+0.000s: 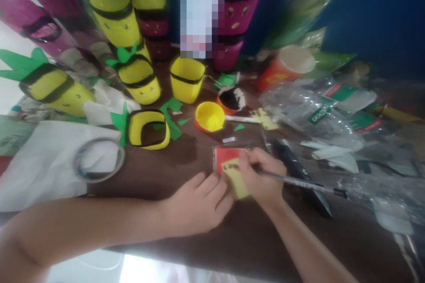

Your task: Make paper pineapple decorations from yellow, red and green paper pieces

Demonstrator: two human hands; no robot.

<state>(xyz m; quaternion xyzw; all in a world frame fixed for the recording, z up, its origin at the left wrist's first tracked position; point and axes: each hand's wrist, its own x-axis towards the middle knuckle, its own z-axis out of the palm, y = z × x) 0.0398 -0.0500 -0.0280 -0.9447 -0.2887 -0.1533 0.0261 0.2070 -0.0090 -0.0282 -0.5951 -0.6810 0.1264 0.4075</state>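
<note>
A small piece of yellow note paper (239, 186), with little dark marks along its top, lies over a red square (224, 154) on the brown table. My left hand (201, 203) rests at the paper's left edge, fingers curled in against it. In my right hand (265, 177) is a slim pen (299, 182), gripped with its tail pointing right; its tip is at the marks, mostly hidden by my fingers. A small white piece (229, 140) lies just beyond the red square.
Beyond my hands stand a bowl of yellow paint (212, 117), a dark-paint bowl (232, 99) and yellow cups (187, 80), some with green leaves. A tape roll (99, 159) lies left. A black tool (302, 177) and clear plastic packaging (312, 106) lie right.
</note>
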